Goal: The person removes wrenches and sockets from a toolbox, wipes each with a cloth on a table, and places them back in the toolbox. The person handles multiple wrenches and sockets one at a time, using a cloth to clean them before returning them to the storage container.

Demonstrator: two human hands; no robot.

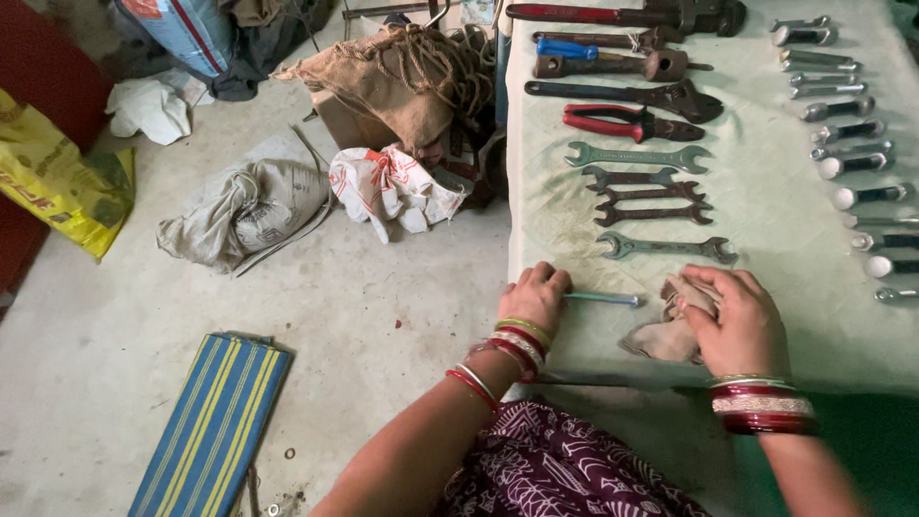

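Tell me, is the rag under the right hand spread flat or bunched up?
Bunched up. The rag sits crumpled in folds under the right hand on the table cloth, not laid flat.

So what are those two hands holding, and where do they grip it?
The left hand grips a thin blue-green tool by its handle end. The right hand clutches a crumpled rag at its upper part.

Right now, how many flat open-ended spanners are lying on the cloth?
5, in a column mid-cloth: a grey steel one on top, three dark rusty ones stacked below, another grey one nearest the hands. None look hidden.
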